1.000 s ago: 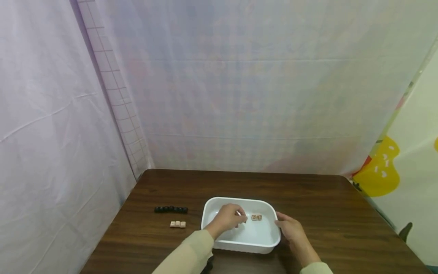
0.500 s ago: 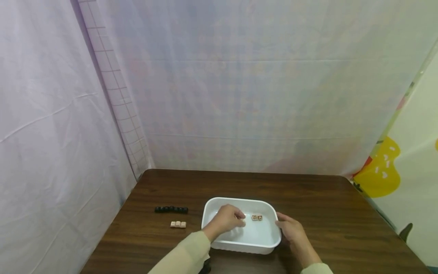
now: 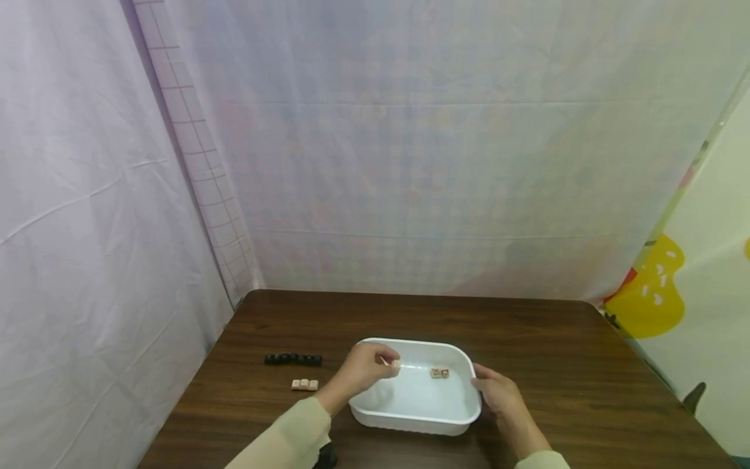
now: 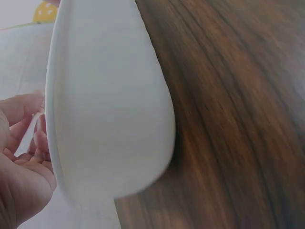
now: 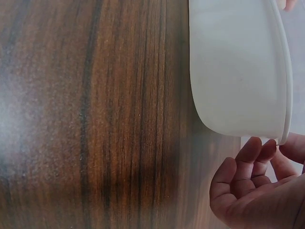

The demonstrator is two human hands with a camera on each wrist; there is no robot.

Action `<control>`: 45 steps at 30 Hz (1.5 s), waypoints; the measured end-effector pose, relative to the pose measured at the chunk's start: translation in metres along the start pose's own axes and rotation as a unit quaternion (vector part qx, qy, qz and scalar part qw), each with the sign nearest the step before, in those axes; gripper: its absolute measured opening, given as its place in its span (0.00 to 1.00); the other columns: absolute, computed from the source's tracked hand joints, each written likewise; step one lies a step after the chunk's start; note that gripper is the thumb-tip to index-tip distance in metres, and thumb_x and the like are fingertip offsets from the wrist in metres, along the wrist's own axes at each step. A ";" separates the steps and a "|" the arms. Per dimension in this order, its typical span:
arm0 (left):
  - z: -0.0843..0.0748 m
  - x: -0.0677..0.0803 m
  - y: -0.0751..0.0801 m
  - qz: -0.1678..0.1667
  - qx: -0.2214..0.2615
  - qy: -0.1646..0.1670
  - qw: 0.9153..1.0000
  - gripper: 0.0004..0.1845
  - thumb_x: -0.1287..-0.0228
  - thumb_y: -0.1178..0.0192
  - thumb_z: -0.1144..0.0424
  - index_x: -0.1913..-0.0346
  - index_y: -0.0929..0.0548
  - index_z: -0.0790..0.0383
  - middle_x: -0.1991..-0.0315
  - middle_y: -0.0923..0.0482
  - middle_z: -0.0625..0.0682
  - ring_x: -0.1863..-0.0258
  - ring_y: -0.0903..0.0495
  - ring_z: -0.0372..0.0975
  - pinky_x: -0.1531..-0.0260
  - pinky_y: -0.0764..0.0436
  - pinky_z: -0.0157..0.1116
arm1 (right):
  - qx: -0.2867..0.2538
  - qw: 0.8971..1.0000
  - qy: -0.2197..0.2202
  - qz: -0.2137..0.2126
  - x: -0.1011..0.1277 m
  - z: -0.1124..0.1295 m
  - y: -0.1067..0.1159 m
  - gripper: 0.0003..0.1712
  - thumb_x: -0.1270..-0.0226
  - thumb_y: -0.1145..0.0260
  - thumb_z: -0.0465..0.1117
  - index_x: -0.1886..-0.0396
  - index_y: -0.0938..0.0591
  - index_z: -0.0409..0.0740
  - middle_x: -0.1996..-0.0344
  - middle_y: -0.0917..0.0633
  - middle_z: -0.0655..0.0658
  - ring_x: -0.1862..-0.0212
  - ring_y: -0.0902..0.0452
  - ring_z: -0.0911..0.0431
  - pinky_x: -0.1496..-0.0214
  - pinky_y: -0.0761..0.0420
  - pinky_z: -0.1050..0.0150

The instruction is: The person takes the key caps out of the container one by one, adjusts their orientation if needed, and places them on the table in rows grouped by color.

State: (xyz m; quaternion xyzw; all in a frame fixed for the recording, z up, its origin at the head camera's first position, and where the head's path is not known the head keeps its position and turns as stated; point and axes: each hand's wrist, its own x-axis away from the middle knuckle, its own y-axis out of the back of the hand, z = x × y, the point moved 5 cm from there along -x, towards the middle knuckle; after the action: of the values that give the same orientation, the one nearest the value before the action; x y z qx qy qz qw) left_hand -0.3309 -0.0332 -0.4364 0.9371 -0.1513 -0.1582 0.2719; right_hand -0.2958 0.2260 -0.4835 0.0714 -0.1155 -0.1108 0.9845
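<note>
Slippage is what we are fearing as our left hand is pinching a small pale tile over the white rectangular plastic tub on the brown wooden worktop, our right hand resting loosely curled beside its rim.

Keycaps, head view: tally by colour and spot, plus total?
Black keycaps, row on the table: about 5, too small to be sure
Beige keycaps on the table: 3
Beige keycaps in the white tub: 2
Light keycap pinched in left hand: 1
Total: about 11
</note>
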 end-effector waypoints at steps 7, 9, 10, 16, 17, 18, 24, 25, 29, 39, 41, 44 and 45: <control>0.013 0.015 0.025 -0.020 0.014 0.006 1.000 0.11 0.45 0.29 0.69 0.58 0.13 0.65 0.69 0.19 0.47 0.69 0.23 0.37 0.71 0.23 0.33 | 0.002 1.000 0.004 -0.003 0.002 0.000 0.002 0.27 0.33 0.43 0.31 0.35 0.30 0.25 0.55 0.16 0.28 0.63 0.17 0.52 0.62 0.18 0.59; 0.017 0.021 0.035 -0.034 0.019 0.001 0.999 0.11 0.45 0.29 0.70 0.57 0.13 0.67 0.69 0.18 0.48 0.70 0.23 0.37 0.72 0.23 0.33 | 0.000 1.000 0.000 -0.003 0.003 0.000 0.002 0.27 0.32 0.43 0.31 0.34 0.30 0.25 0.55 0.16 0.28 0.63 0.17 0.52 0.62 0.17 0.59; 0.020 0.025 0.040 -0.043 0.019 -0.001 0.999 0.11 0.45 0.29 0.70 0.57 0.13 0.67 0.70 0.18 0.49 0.70 0.22 0.38 0.72 0.23 0.32 | 0.001 1.000 0.000 -0.003 0.003 0.001 0.002 0.27 0.32 0.43 0.31 0.34 0.30 0.25 0.55 0.16 0.28 0.63 0.17 0.52 0.61 0.17 0.59; 0.041 0.045 0.077 -0.083 0.027 0.005 0.996 0.12 0.45 0.29 0.70 0.57 0.13 0.69 0.69 0.17 0.51 0.70 0.21 0.37 0.72 0.22 0.31 | 0.001 1.000 -0.006 -0.003 0.003 0.003 0.002 0.27 0.33 0.43 0.30 0.35 0.30 0.24 0.54 0.17 0.27 0.62 0.17 0.51 0.60 0.17 0.57; 0.045 0.049 0.083 -0.088 0.030 0.010 0.996 0.12 0.45 0.29 0.70 0.58 0.13 0.69 0.69 0.16 0.52 0.70 0.21 0.37 0.72 0.22 0.31 | 0.003 1.000 -0.009 -0.002 0.003 0.003 0.002 0.27 0.33 0.43 0.30 0.35 0.30 0.24 0.54 0.17 0.27 0.62 0.17 0.51 0.60 0.17 0.56; 0.049 0.052 0.090 -0.093 0.032 0.016 0.995 0.11 0.45 0.29 0.70 0.58 0.14 0.70 0.69 0.16 0.52 0.70 0.21 0.37 0.72 0.22 0.31 | 0.005 1.000 -0.011 -0.003 0.003 0.002 0.002 0.27 0.33 0.43 0.30 0.35 0.30 0.25 0.53 0.17 0.27 0.62 0.17 0.51 0.60 0.17 0.56; 0.073 0.071 0.129 -0.130 0.003 0.074 0.989 0.11 0.46 0.29 0.70 0.59 0.13 0.68 0.69 0.16 0.50 0.71 0.21 0.38 0.70 0.23 0.33 | 0.016 1.000 -0.017 -0.003 0.003 0.002 0.002 0.27 0.31 0.43 0.31 0.34 0.30 0.27 0.49 0.19 0.26 0.61 0.17 0.50 0.60 0.17 0.56; 0.077 0.074 0.134 -0.133 -0.009 0.085 0.987 0.11 0.46 0.29 0.69 0.59 0.13 0.67 0.69 0.16 0.49 0.71 0.21 0.38 0.70 0.23 0.33 | 0.017 1.000 -0.016 -0.002 0.003 0.002 0.002 0.27 0.31 0.43 0.31 0.34 0.30 0.27 0.48 0.20 0.26 0.61 0.17 0.50 0.60 0.17 0.56; 0.096 0.081 0.146 -0.124 -0.050 0.116 0.984 0.11 0.46 0.28 0.69 0.59 0.13 0.67 0.69 0.16 0.49 0.68 0.20 0.39 0.67 0.22 0.36 | 0.014 1.000 -0.021 -0.005 0.002 0.001 0.003 0.27 0.31 0.43 0.31 0.34 0.30 0.27 0.49 0.19 0.26 0.61 0.17 0.50 0.60 0.17 0.55; 0.125 0.081 0.143 -0.060 -0.093 0.133 0.985 0.10 0.52 0.27 0.71 0.64 0.13 0.66 0.73 0.19 0.47 0.71 0.24 0.38 0.68 0.24 0.39 | 0.024 1.000 -0.019 -0.007 0.001 0.001 0.003 0.27 0.31 0.43 0.31 0.34 0.29 0.27 0.47 0.20 0.25 0.60 0.17 0.50 0.59 0.17 0.55; 0.126 0.081 0.141 -0.055 -0.096 0.131 0.985 0.08 0.52 0.28 0.72 0.66 0.13 0.66 0.74 0.20 0.47 0.73 0.25 0.38 0.70 0.25 0.38 | 0.024 0.999 -0.019 -0.007 0.001 0.001 0.003 0.27 0.31 0.43 0.32 0.34 0.29 0.27 0.47 0.20 0.26 0.60 0.17 0.50 0.59 0.17 0.55; 0.130 0.081 0.138 -0.044 -0.091 0.130 0.986 0.08 0.55 0.29 0.74 0.68 0.14 0.67 0.76 0.21 0.47 0.75 0.26 0.38 0.72 0.26 0.36 | 0.027 1.000 -0.008 -0.008 0.001 0.002 0.003 0.27 0.31 0.43 0.31 0.34 0.30 0.26 0.49 0.19 0.25 0.61 0.18 0.51 0.60 0.18 0.57; 0.131 0.081 0.137 -0.041 -0.089 0.130 0.987 0.08 0.56 0.29 0.74 0.69 0.14 0.67 0.77 0.22 0.47 0.75 0.26 0.38 0.73 0.26 0.36 | 0.026 1.000 -0.007 -0.009 0.001 0.002 0.003 0.27 0.32 0.43 0.31 0.34 0.30 0.26 0.49 0.20 0.25 0.61 0.18 0.51 0.60 0.18 0.58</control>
State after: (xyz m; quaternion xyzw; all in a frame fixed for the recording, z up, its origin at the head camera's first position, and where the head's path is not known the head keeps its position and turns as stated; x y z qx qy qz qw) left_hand -0.3340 -0.2345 -0.4821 0.9270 -0.0616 -0.0591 0.3652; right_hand -0.2942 0.2288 -0.4808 0.0970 -0.1246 -0.1166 0.9805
